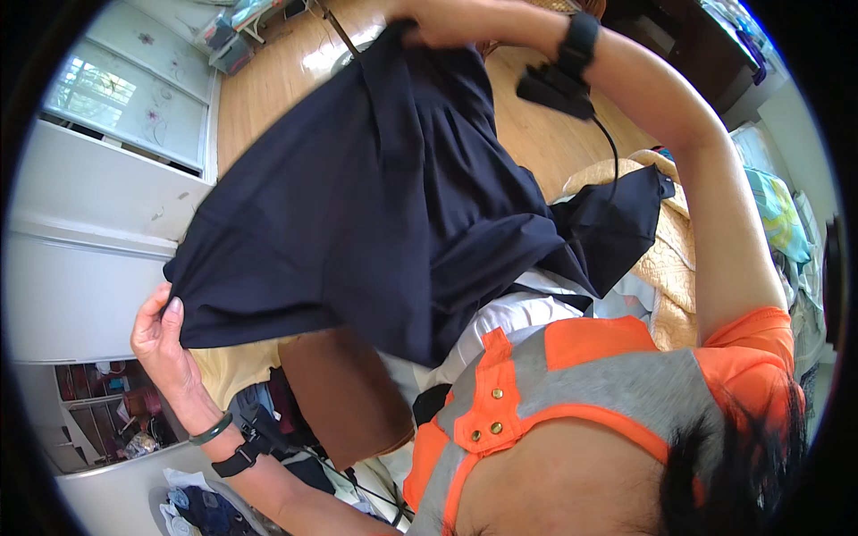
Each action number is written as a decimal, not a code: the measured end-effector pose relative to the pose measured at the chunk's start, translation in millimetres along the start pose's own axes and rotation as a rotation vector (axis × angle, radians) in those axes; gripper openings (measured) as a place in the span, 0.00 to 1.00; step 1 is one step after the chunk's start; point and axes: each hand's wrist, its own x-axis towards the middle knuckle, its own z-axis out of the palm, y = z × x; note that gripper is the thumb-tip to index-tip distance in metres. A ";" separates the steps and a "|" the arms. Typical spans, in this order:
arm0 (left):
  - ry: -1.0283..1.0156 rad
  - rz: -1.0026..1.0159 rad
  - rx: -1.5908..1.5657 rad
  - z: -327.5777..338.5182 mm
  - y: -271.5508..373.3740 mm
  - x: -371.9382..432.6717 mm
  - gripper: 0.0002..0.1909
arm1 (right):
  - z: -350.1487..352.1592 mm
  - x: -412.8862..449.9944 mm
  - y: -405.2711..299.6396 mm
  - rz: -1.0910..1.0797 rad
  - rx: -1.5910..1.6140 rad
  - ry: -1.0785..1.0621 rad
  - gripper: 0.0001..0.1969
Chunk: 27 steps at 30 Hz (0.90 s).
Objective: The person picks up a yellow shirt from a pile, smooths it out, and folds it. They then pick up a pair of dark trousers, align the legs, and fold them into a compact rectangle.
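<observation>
A large dark navy or black cloth garment [322, 201] is spread in the air in front of me, with soft gathers falling from its upper part. My left hand [161, 328], at the lower left, pinches one corner between thumb and fingers. At the top of the view, my right hand [436, 23] grips the far upper edge; motion blur and the frame's edge partly hide its fingers. The dark cloth droops toward my lap, and another dark piece [613, 228] lies to the right on a quilt. Whether the two pieces are joined is unclear.
Below the garment are a folded brown cloth [342, 402] and a pale yellow cloth [234, 368]. A tan quilt [673, 281] lies at right. White cabinets [87, 181] line the left side, above a basket of clothes [208, 509]. A thin rod [338, 30] stands over the wooden floor [268, 100].
</observation>
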 end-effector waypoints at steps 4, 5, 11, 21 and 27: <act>-0.041 0.090 -0.074 15.3 44.3 24.1 0.13 | -81.6 49.8 37.0 0.156 -0.015 0.562 0.13; -0.052 0.117 -0.127 18.2 53.5 26.3 0.13 | -104.4 57.1 35.0 0.232 0.038 0.631 0.14; -0.100 0.214 -0.260 41.1 108.1 5.3 0.19 | -172.2 90.7 47.4 0.402 -0.246 0.467 0.18; -0.856 0.372 0.083 119.4 123.6 -31.9 0.20 | -169.0 53.0 -42.2 0.019 1.581 0.283 0.16; -0.308 0.316 -0.154 147.5 108.3 8.0 0.18 | -155.8 41.0 -73.2 -0.035 1.762 0.335 0.14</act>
